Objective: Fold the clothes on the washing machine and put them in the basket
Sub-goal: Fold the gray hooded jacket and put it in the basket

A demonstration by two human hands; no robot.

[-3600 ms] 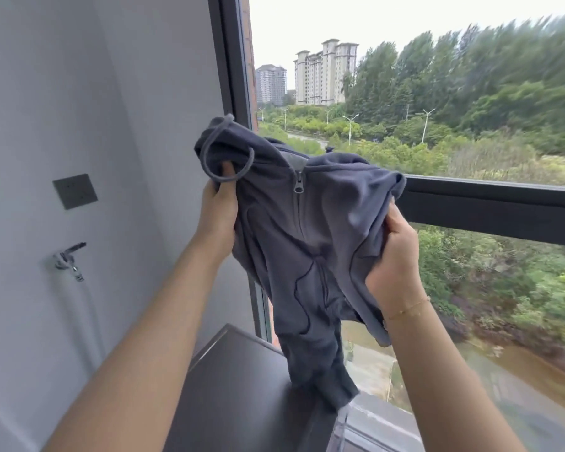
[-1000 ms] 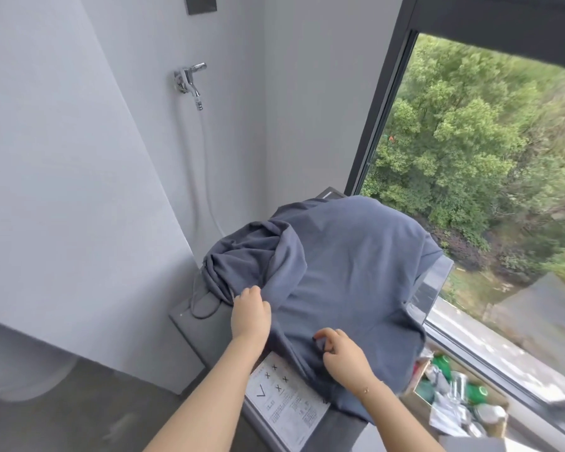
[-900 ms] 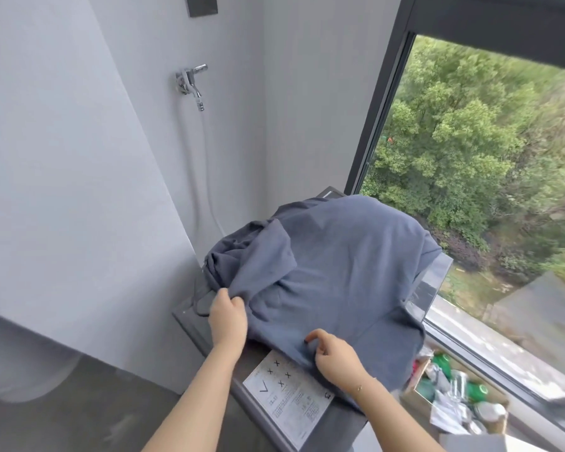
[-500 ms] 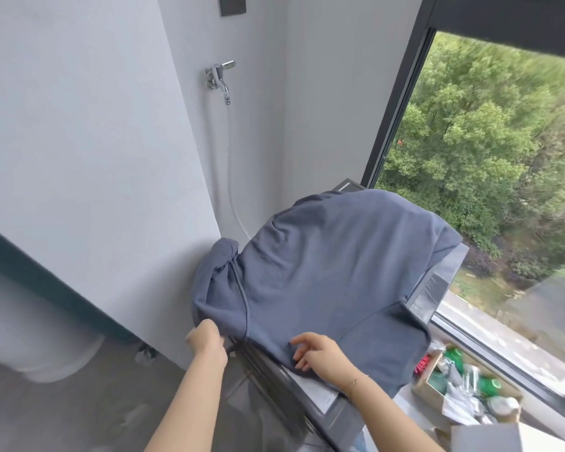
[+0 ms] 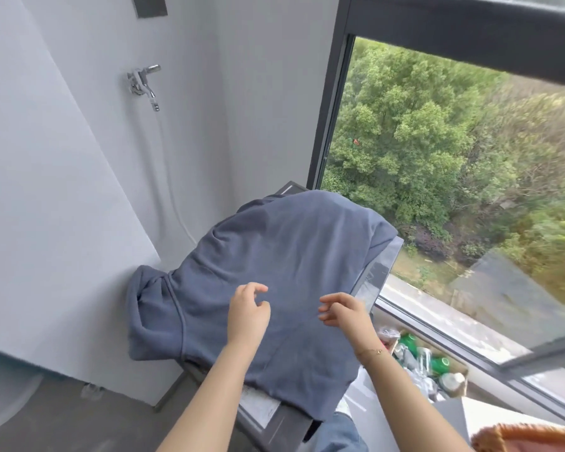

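Both hands (image 5: 247, 316) (image 5: 346, 313) released the hoodie (image 5: 284, 265) overhanging the washer's edges.

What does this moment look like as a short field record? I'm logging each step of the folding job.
garment: blue-grey hoodie, spread flat, not yet folded
surface: washing machine top, hoodie's edges hanging over its sides
left hand: above the hoodie, fingers loosely curled, holding nothing
right hand: above the hoodie, fingers loosely curled, holding nothing
basket: cannot tell; an orange-brown edge shows at the lower right
nearby: wall tap; box of bottles under the window
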